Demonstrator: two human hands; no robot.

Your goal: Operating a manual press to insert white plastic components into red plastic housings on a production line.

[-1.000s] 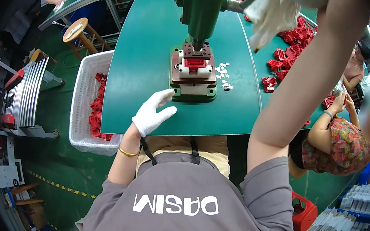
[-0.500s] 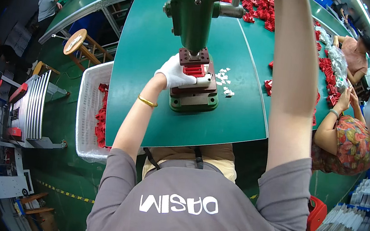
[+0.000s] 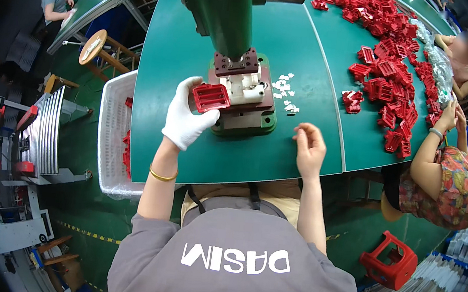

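Observation:
My left hand (image 3: pixel 187 119), in a white glove, is closed round a red plastic tray-like part (image 3: pixel 210 97). It holds the part tilted just left of the white fixture (image 3: pixel 246 87), above the base of a green bench press (image 3: pixel 246 124). The press's dark red head block (image 3: pixel 236 62) sits above the fixture, apart from the red part. My bare right hand (image 3: pixel 309 148) hovers over the table to the right of the press base. Its fingers are curled in with the thumb against them; anything in them is too small to make out. Several small white pieces (image 3: pixel 286 91) lie beyond it.
A heap of red plastic parts (image 3: pixel 386 85) covers the right of the green table (image 3: pixel 189 33). A white plastic crate (image 3: pixel 111 150) with red parts stands at the left edge. A co-worker (image 3: pixel 448 174) sits at the right; a red stool (image 3: pixel 390 259) stands behind them.
The red part has come out of the press fixture, leftward in my left hand. My right arm has come down from the upper right, by the press lever, to the table beside the base.

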